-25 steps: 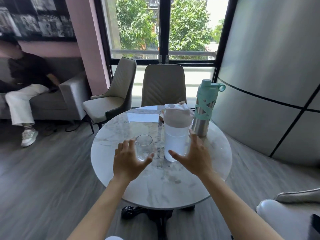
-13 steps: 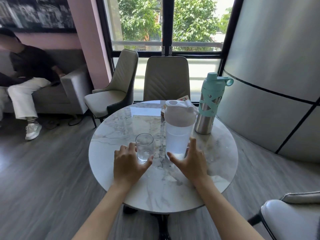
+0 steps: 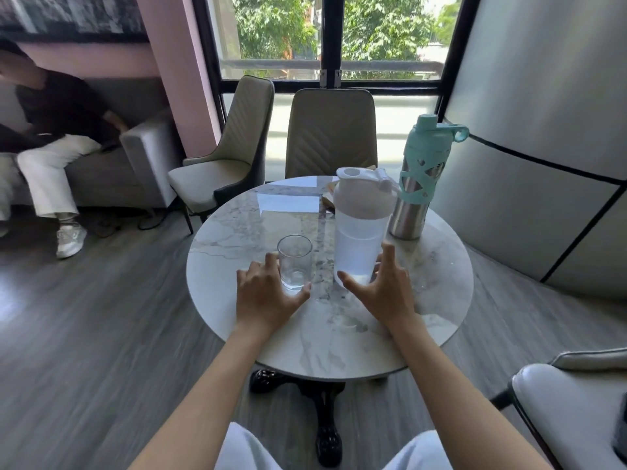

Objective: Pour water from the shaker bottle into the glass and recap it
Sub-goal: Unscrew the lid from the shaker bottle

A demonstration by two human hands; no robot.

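Observation:
A frosted white shaker bottle [image 3: 359, 232] stands upright on the round marble table [image 3: 339, 334], its lid on and water showing in the lower body. Left of it stands a clear drinking glass [image 3: 294, 261] that looks empty. My right hand [image 3: 380, 293] is spread around the bottle's base, thumb on the left and fingers on the right, close to or just touching it. My left hand [image 3: 263, 295] curls around the glass's lower part from the near left, thumb at its base.
A steel bottle with a teal sleeve and cap [image 3: 424, 178] stands behind the shaker at the right. Two padded chairs [image 3: 330, 134] sit beyond the table, another chair [image 3: 570, 401] at near right. A person [image 3: 51, 130] sits on a sofa at far left.
Both hands have moved forward and closed in, the left around the glass, the right around the shaker's base. The camera has tilted down slightly.

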